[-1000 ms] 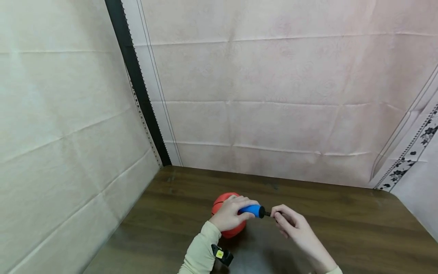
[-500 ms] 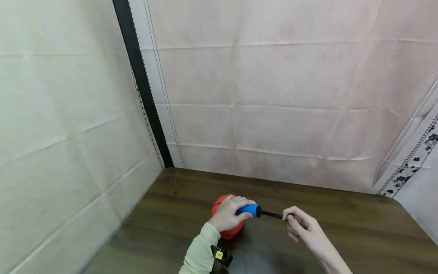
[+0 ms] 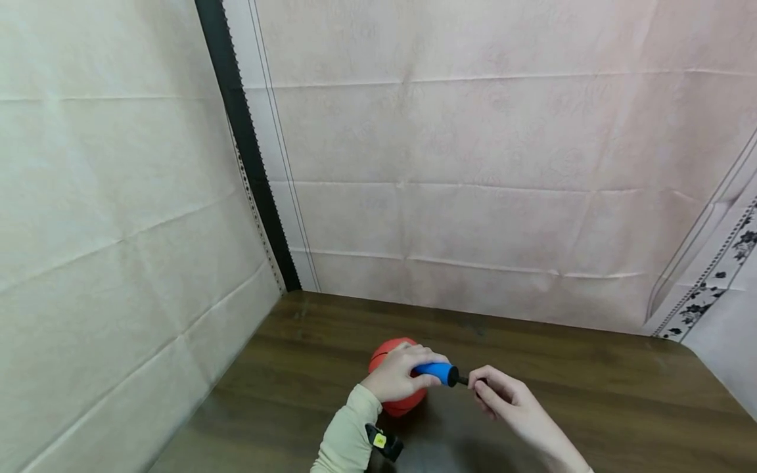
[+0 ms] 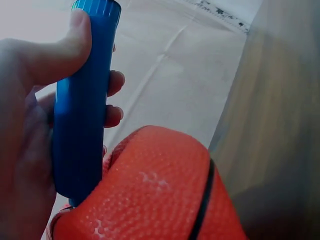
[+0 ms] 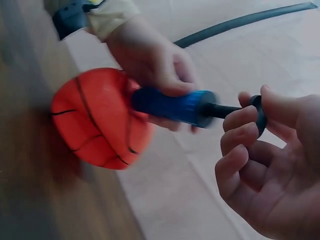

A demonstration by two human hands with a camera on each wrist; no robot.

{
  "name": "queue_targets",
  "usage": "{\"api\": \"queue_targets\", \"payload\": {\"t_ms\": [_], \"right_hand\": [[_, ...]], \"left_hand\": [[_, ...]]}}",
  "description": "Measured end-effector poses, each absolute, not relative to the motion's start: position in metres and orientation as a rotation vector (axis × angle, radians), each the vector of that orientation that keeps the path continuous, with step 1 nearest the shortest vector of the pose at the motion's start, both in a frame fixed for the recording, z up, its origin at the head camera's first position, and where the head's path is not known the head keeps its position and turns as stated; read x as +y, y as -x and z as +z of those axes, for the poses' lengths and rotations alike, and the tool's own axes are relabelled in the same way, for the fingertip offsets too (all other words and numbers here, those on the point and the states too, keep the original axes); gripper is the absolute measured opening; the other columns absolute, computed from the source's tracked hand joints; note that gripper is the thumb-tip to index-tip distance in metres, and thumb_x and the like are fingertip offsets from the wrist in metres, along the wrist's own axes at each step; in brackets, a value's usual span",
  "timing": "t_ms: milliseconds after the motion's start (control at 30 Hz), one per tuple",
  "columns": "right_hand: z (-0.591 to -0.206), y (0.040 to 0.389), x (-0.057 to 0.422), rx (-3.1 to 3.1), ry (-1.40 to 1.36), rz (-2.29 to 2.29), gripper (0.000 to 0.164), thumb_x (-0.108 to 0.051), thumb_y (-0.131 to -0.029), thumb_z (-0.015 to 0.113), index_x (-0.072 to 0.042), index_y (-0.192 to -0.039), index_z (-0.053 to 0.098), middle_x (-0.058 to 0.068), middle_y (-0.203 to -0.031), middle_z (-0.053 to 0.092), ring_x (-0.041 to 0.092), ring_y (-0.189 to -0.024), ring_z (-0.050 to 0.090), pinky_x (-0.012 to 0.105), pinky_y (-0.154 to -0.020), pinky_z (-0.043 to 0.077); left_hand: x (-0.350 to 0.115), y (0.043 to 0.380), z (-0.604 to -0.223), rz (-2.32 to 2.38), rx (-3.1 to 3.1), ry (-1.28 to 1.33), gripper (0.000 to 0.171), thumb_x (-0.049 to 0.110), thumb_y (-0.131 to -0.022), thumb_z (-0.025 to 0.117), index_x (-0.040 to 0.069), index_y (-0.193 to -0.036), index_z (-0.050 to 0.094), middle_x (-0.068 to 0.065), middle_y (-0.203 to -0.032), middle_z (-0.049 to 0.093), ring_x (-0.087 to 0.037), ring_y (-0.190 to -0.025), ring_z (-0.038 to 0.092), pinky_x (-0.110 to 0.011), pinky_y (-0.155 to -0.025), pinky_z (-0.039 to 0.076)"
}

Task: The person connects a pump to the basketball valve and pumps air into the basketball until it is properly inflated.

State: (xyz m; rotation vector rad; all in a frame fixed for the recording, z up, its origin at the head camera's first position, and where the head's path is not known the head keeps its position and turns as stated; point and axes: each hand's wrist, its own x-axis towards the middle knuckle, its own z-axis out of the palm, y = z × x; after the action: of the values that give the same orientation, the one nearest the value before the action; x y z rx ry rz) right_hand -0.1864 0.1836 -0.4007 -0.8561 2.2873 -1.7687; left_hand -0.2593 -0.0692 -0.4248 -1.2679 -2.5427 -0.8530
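A blue hand pump [image 4: 82, 110] with a black rod and handle meets the side of a red-orange ball [image 5: 100, 120] with black seam lines. The ball is dented and soft-looking, resting on the wooden table. My left hand [image 3: 397, 373] grips the pump barrel, thumb along it near the ribbed end cap, and covers part of the ball in the head view. With curled fingers, my right hand [image 3: 503, 397] holds the black pump handle [image 5: 259, 116]. A short length of rod shows between the barrel and those fingers.
The brown wooden table [image 3: 319, 355] spreads around both hands. Pale creased sheets [image 3: 473, 164] hang behind and at the left, with a black strip [image 3: 248, 144] in the left corner. A black device [image 3: 384, 441] is strapped to the left wrist.
My right hand drew the pump handle out to the right, showing more rod, then pushed it back toward the barrel. The left hand and ball stay nearly in place.
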Motion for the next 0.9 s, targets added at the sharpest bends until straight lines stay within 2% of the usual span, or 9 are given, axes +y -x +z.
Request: {"api": "queue_targets", "payload": {"t_ms": [100, 233, 300, 467, 633, 800, 900], "right_hand": [[-0.389, 0.179, 0.195, 2.362, 0.808, -1.793, 0.021, -0.016, -0.106, 0.038, -0.004, -0.108, 0.055, 0.013, -0.075, 0.048, 0.025, -0.062, 0.048, 0.031, -0.054, 0.045], [-0.38, 0.172, 0.21, 2.421, 0.849, -1.809, 0.021, -0.011, -0.106, 0.035, -0.005, -0.107, 0.055, 0.01, -0.072, 0.047, 0.024, -0.062, 0.047, 0.033, -0.058, 0.044], [-0.38, 0.173, 0.213, 2.408, 0.915, -1.818, 0.02, -0.006, -0.105, 0.035, -0.005, -0.106, 0.055, 0.008, -0.069, 0.045, 0.023, -0.061, 0.045, 0.033, -0.056, 0.042], [-0.393, 0.184, 0.204, 2.282, 1.059, -1.904, 0.023, 0.001, -0.103, 0.034, -0.006, -0.103, 0.055, 0.014, -0.066, 0.043, 0.027, -0.056, 0.041, 0.031, -0.047, 0.04], [-0.411, 0.195, 0.183, 2.174, 0.976, -1.917, 0.021, -0.009, -0.106, 0.033, -0.007, -0.103, 0.055, 0.02, -0.07, 0.043, 0.028, -0.055, 0.043, 0.033, -0.046, 0.042], [-0.421, 0.198, 0.173, 2.193, 0.906, -1.846, 0.023, -0.014, -0.106, 0.035, 0.002, -0.103, 0.052, 0.024, -0.072, 0.045, 0.028, -0.055, 0.045, 0.034, -0.046, 0.043], [-0.418, 0.196, 0.176, 2.208, 0.891, -1.757, 0.025, -0.016, -0.106, 0.037, 0.002, -0.103, 0.054, 0.023, -0.076, 0.048, 0.032, -0.06, 0.044, 0.03, -0.05, 0.044]], "left_hand": [[-0.076, 0.26, -0.422, -0.9, -2.547, 1.167, 0.034, 0.03, -0.094, 0.062, 0.021, -0.127, 0.062, 0.002, -0.116, 0.068, -0.011, -0.108, 0.061, -0.041, -0.103, 0.04], [-0.08, 0.26, -0.422, -0.929, -2.556, 1.087, 0.035, 0.029, -0.092, 0.065, 0.02, -0.127, 0.062, 0.001, -0.117, 0.068, -0.015, -0.108, 0.062, -0.044, -0.104, 0.04], [-0.078, 0.26, -0.422, -0.904, -2.561, 1.091, 0.036, 0.031, -0.093, 0.063, 0.022, -0.127, 0.061, 0.002, -0.119, 0.068, -0.014, -0.109, 0.062, -0.043, -0.104, 0.04], [-0.07, 0.259, -0.426, -0.81, -2.581, 1.096, 0.035, 0.035, -0.095, 0.061, 0.024, -0.127, 0.061, 0.004, -0.119, 0.068, -0.012, -0.108, 0.062, -0.041, -0.101, 0.042], [-0.061, 0.258, -0.429, -0.721, -2.635, 1.145, 0.036, 0.038, -0.097, 0.057, 0.023, -0.129, 0.061, 0.003, -0.121, 0.067, -0.011, -0.11, 0.061, -0.037, -0.101, 0.042], [-0.058, 0.258, -0.429, -0.681, -2.629, 1.224, 0.035, 0.04, -0.097, 0.056, 0.025, -0.128, 0.062, 0.006, -0.118, 0.068, -0.007, -0.106, 0.06, -0.029, -0.095, 0.042], [-0.061, 0.257, -0.426, -0.745, -2.616, 1.274, 0.034, 0.04, -0.095, 0.058, 0.026, -0.125, 0.064, 0.008, -0.115, 0.068, -0.004, -0.102, 0.06, -0.025, -0.093, 0.041]]}}
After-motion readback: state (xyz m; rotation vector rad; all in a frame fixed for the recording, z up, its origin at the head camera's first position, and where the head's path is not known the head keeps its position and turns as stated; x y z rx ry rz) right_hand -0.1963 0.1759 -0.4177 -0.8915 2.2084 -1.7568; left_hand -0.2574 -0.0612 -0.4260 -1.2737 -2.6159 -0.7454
